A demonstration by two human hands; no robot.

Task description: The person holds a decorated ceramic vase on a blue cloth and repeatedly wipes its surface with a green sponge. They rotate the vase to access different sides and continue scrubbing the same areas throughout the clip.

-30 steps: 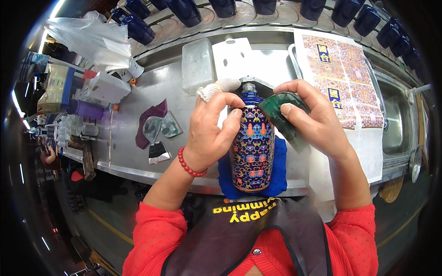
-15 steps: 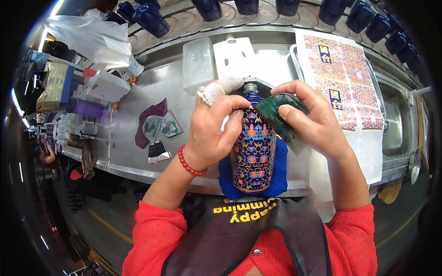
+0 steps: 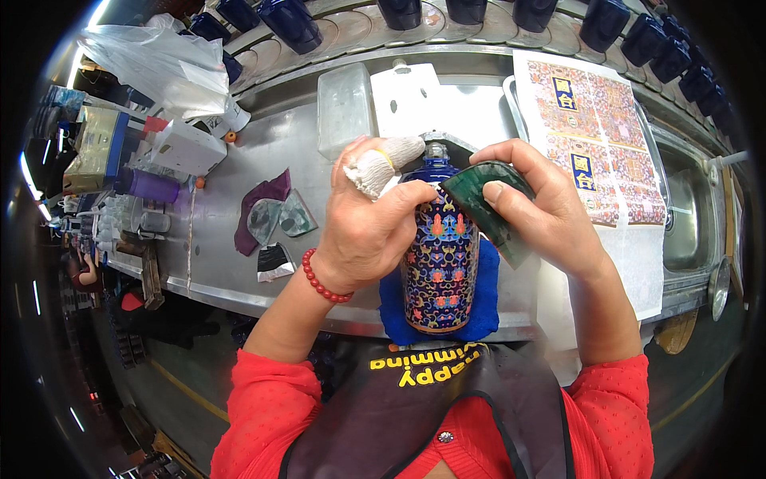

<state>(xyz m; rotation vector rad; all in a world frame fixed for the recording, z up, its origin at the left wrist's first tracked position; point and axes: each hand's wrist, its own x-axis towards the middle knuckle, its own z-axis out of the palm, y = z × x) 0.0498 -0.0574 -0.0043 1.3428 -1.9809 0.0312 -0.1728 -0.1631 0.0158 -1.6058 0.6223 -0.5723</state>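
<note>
A dark blue bottle (image 3: 440,263) with a colourful floral pattern lies on a blue cloth (image 3: 484,307), its neck pointing away from me. My left hand (image 3: 363,215) is closed at the bottle's left shoulder, one fingertip pressed on the top edge of the pattern. A white cloth sleeve (image 3: 385,165) with a yellow band covers one of its fingers, beside the neck. Between thumb and fingers, my right hand (image 3: 538,203) grips a dark green, flexible scraper-like sheet (image 3: 488,203). This sheet's left corner meets the bottle's right shoulder. Some left fingers are hidden.
Patterned transfer sheets (image 3: 594,144) lie at the right, before a metal sink (image 3: 690,203). A clear plastic tub (image 3: 345,110) and white box (image 3: 404,100) stand behind. Purple cloth (image 3: 257,209) and film scraps lie left. Blue bottles (image 3: 399,12) line a conveyor at the back.
My left hand has rolled over, from a pinch at the bottle's shoulder to one fingertip pressing there. My right hand holds its place. Bottles on the conveyor have shifted right.
</note>
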